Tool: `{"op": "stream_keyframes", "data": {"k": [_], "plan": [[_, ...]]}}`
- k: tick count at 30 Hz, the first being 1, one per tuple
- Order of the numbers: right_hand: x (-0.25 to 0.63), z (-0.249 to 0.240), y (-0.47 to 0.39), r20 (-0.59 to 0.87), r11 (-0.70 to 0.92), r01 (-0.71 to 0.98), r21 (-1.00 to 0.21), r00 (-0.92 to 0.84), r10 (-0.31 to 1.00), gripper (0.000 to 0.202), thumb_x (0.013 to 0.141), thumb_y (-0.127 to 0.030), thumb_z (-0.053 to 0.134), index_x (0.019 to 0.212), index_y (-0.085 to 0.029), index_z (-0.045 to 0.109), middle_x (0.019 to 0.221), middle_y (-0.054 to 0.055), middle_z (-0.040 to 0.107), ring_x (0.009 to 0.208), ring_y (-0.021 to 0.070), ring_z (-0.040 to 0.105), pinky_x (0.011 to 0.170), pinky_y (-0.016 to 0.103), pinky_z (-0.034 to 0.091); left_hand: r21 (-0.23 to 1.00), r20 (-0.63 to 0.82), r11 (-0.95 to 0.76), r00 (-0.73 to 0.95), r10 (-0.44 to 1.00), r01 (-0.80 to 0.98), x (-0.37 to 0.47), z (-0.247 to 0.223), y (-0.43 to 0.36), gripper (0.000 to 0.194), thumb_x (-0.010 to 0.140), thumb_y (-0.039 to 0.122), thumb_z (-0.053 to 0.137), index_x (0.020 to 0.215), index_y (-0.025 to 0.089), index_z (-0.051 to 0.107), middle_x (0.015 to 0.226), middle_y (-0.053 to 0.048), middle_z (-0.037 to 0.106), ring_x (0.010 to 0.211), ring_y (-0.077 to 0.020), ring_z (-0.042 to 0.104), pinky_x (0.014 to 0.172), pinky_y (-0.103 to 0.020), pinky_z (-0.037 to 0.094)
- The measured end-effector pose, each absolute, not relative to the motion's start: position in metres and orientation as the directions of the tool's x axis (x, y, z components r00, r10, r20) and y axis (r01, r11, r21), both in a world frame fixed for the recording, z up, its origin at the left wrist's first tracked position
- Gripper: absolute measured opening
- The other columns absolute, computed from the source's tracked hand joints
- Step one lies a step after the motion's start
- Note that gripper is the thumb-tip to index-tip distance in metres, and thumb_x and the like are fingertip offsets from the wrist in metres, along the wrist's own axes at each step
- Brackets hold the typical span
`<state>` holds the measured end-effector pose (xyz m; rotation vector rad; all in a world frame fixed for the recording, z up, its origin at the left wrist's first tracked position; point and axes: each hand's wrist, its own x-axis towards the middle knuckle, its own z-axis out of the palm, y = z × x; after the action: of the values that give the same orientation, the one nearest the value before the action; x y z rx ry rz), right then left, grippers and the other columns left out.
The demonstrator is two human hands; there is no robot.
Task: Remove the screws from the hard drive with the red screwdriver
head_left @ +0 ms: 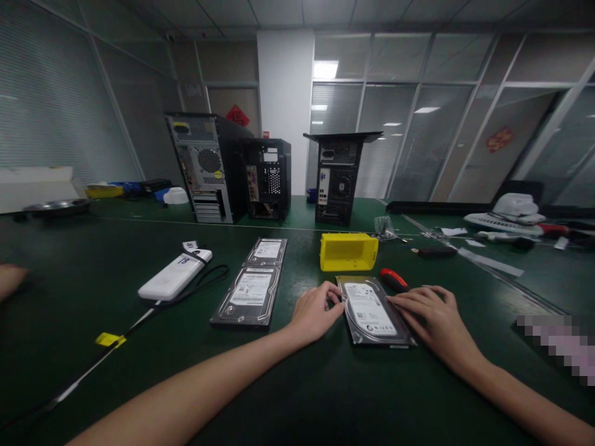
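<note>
A hard drive (372, 310) with a white label lies flat on the green table (297, 396), between my two hands. My left hand (320, 310) is at its left edge, thumb and fingers curled together there; whether they pinch anything small is hidden. My right hand (430, 313) touches the drive's right edge with extended fingertips. Just behind the drive stands a yellow plastic bin (348, 253), its open side facing me. A red and black tool (393, 280) lies behind the fingers of my right hand. Two more drives (248, 291) lie end to end on the left.
A white power bank (175, 275) with a black cable is at the left. Three computer cases, a large one (209, 167), a small one (267, 179) and one with a raised panel (338, 179), stand behind. Another person's hand (10, 280) shows at the left edge.
</note>
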<state>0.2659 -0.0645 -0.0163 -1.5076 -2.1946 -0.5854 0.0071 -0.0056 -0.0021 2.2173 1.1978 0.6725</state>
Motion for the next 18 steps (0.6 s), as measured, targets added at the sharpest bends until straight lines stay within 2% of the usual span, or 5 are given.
{"op": "stream_keyframes", "data": {"k": [13, 18], "plan": [[0.2617, -0.0127, -0.0669, 0.552, 0.311, 0.947, 0.080, -0.302, 0.777, 0.029, 0.088, -0.027, 0.047, 0.112, -0.026, 0.063, 0.104, 0.003, 0.069, 0.097, 0.0227, 0.059, 0.089, 0.047, 0.033, 0.659, 0.169, -0.469, 0.491, 0.855, 0.589, 0.0064, -0.0012, -0.0058, 0.027, 0.083, 0.040, 0.047, 0.101, 0.022, 0.056, 0.095, 0.000, 0.065, 0.082, -0.0157, 0.057, 0.070, -0.027, 0.042], [0.2636, -0.0147, -0.0656, 0.554, 0.312, 0.945, 0.094, -0.310, 0.773, 0.028, 0.086, -0.028, 0.050, 0.109, -0.029, 0.064, 0.104, 0.002, 0.070, 0.096, 0.0224, 0.060, 0.088, 0.047, 0.033, 0.653, 0.175, -0.468, 0.483, 0.858, 0.595, 0.0067, -0.0009, -0.0062, 0.024, 0.082, 0.036, 0.048, 0.100, 0.022, 0.057, 0.097, -0.001, 0.065, 0.084, -0.0159, 0.058, 0.071, -0.026, 0.042]]}}
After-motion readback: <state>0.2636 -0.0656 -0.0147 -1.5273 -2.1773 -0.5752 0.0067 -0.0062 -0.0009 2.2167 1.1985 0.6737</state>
